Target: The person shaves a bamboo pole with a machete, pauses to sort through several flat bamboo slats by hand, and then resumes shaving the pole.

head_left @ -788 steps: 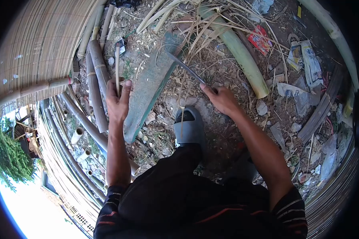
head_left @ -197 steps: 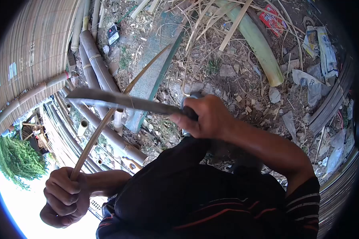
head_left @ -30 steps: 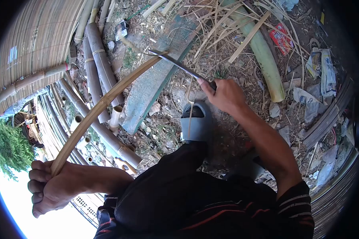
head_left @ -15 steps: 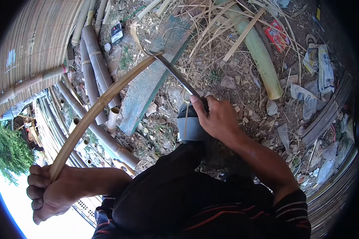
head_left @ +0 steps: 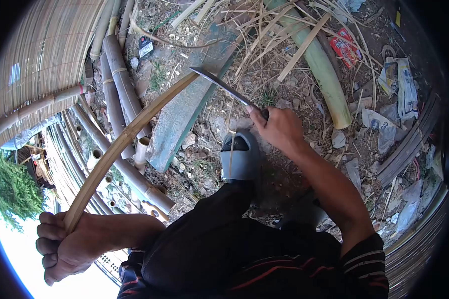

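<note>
Bamboo strip (head_left: 129, 132), long and bent like a bow, runs from the near left up toward the far middle. The left hand (head_left: 65, 244) is closed tight around its near end, low on the left. The right hand (head_left: 279, 127) is closed around the handle of a big knife (head_left: 224, 85). The knife blade points far and left, and its tip touches the far end of the strip.

Under the far end of the strip lies a flat green board (head_left: 184, 112) on the ground. Just near the right hand is a grey sandal (head_left: 239, 157) on the person's foot. A thick green bamboo pole (head_left: 322, 67) lies on the right, with dry thin strips piled across it on the far side. More bamboo poles (head_left: 117, 79) lie on the left, beside a woven bamboo wall (head_left: 40, 55). Bits of trash (head_left: 396, 82) lie on the dirt on the far right.
</note>
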The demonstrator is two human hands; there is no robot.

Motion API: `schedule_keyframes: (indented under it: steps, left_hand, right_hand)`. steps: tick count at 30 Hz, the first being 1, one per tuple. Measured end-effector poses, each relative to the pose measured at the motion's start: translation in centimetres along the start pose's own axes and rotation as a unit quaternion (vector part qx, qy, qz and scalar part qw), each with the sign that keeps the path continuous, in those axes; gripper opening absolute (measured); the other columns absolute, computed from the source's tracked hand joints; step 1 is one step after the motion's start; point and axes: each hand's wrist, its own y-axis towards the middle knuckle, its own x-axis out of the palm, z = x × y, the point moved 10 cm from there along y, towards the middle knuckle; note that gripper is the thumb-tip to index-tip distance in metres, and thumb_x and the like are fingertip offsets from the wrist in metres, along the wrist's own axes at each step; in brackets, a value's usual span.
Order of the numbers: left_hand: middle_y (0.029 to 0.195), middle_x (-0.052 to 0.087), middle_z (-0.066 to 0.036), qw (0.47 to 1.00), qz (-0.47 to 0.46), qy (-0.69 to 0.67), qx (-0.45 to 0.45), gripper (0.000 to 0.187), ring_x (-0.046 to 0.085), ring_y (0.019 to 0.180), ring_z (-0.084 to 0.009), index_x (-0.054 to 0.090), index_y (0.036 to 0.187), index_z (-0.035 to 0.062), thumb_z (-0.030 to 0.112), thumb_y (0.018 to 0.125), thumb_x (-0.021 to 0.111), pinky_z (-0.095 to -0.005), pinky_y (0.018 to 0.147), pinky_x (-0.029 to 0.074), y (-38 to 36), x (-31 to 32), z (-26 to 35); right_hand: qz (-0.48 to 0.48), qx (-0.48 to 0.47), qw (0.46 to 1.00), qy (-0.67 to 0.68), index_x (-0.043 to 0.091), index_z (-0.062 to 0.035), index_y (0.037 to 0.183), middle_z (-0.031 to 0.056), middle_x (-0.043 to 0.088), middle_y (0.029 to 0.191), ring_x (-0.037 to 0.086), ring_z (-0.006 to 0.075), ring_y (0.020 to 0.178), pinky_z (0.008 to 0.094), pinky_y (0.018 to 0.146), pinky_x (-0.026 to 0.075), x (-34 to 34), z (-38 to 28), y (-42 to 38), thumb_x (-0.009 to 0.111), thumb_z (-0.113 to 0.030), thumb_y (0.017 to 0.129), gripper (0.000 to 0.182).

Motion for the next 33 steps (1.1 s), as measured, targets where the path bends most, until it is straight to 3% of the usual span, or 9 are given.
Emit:
schedule_keyframes:
  steps: [11, 14, 19, 22, 24, 26, 28, 30, 33]
  left_hand:
    - [0.057, 0.029, 0.010, 0.942, -0.209, -0.262, -0.024, 0.056, 0.025, 0.044, -0.0069, 0.035, 0.057, 0.0245, 0.059, 0.099, 0.044, -0.0246, 0.043, 0.023, -2.6, 1.3, 4.7]
    - [0.057, 0.029, 0.010, 0.936, -0.231, -0.262, -0.042, 0.056, 0.025, 0.044, -0.0065, 0.035, 0.057, 0.0243, 0.059, 0.100, 0.044, -0.0248, 0.043, 0.023, -2.7, 1.4, 4.8]
    - [0.057, 0.028, 0.010, 0.966, -0.198, -0.166, -0.014, 0.055, 0.024, 0.044, -0.0063, 0.035, 0.057, 0.0250, 0.059, 0.100, 0.043, -0.0238, 0.042, 0.022, -2.7, 1.2, 4.9]
    - [0.056, 0.025, 0.011, 0.960, -0.226, -0.165, -0.002, 0.055, 0.024, 0.043, -0.0061, 0.033, 0.057, 0.0264, 0.058, 0.101, 0.042, -0.0222, 0.042, 0.020, -2.5, 1.8, 5.0]
    - [0.055, 0.023, 0.011, 0.859, -0.206, -0.447, -0.139, 0.055, 0.023, 0.043, -0.0052, 0.031, 0.056, 0.0274, 0.057, 0.101, 0.042, -0.0209, 0.041, 0.019, -2.9, 2.8, 2.7]
    - [0.054, 0.021, 0.011, 0.974, -0.198, -0.107, 0.004, 0.056, 0.022, 0.043, -0.0044, 0.029, 0.055, 0.0276, 0.057, 0.101, 0.042, -0.0210, 0.041, 0.020, -2.4, 2.2, 4.1]
    - [0.054, 0.020, 0.011, 0.829, -0.226, -0.495, -0.129, 0.056, 0.021, 0.043, -0.0040, 0.028, 0.055, 0.0276, 0.056, 0.102, 0.041, -0.0212, 0.041, 0.019, -3.6, 3.9, 3.5]
    - [0.054, 0.021, 0.011, 0.845, -0.217, -0.477, -0.108, 0.056, 0.022, 0.043, -0.0038, 0.028, 0.056, 0.0277, 0.056, 0.102, 0.040, -0.0208, 0.040, 0.018, -2.4, 2.9, 2.8]
    - [0.054, 0.020, 0.011, 0.980, -0.166, -0.105, 0.020, 0.055, 0.021, 0.042, -0.0037, 0.028, 0.056, 0.0275, 0.056, 0.102, 0.040, -0.0197, 0.041, 0.018, -1.4, 1.1, 3.3]
  right_hand:
    - [0.089, -0.448, 0.848, 0.269, 0.052, -0.0056, 0.062, 0.0064, 0.044, 0.043, 0.053, 0.0235, 0.037, 0.0378, 0.039, 0.042, -10.4, -18.5, -14.6, 0.071, -0.055, 0.087, 0.058]
    - [-0.080, -0.191, 0.931, 0.302, 0.052, -0.0064, 0.064, 0.0078, 0.046, 0.045, 0.054, 0.0243, 0.038, 0.0391, 0.040, 0.042, -5.5, -15.1, -8.0, 0.074, -0.057, 0.083, 0.058]
    - [0.079, -0.417, 0.858, 0.288, 0.054, -0.0037, 0.059, 0.0104, 0.050, 0.043, 0.056, 0.0263, 0.038, 0.0398, 0.040, 0.043, -9.2, -17.3, -13.5, 0.062, -0.049, 0.095, 0.058]
    - [-0.056, -0.183, 0.954, 0.230, 0.061, -0.0025, 0.069, 0.0149, 0.058, 0.051, 0.064, 0.0327, 0.045, 0.0449, 0.045, 0.050, -3.1, -13.4, -5.8, 0.058, -0.059, 0.092, 0.061]
    - [-0.018, -0.206, 0.966, 0.159, 0.060, -0.0031, 0.068, 0.0139, 0.057, 0.050, 0.063, 0.0324, 0.045, 0.0436, 0.043, 0.050, -4.7, -13.7, -6.7, 0.058, -0.060, 0.092, 0.062]
    - [0.064, -0.359, 0.904, 0.222, 0.057, -0.0054, 0.061, 0.0095, 0.050, 0.044, 0.057, 0.0267, 0.039, 0.0381, 0.041, 0.045, -7.5, -15.8, -11.0, 0.061, -0.055, 0.093, 0.060]
    - [0.110, -0.425, 0.858, 0.267, 0.058, -0.0041, 0.062, 0.0103, 0.050, 0.043, 0.056, 0.0281, 0.037, 0.0389, 0.039, 0.045, -6.3, -15.7, -10.6, 0.059, -0.055, 0.095, 0.061]
    - [-0.027, -0.168, 0.966, 0.195, 0.056, -0.0054, 0.062, 0.0092, 0.048, 0.042, 0.058, 0.0277, 0.038, 0.0390, 0.043, 0.047, -1.0, -11.6, -2.7, 0.062, -0.055, 0.093, 0.058]
    - [0.026, -0.242, 0.959, 0.147, 0.059, -0.0041, 0.064, 0.0100, 0.052, 0.043, 0.060, 0.0276, 0.039, 0.0408, 0.042, 0.049, -3.4, -13.1, -4.5, 0.056, -0.057, 0.094, 0.061]
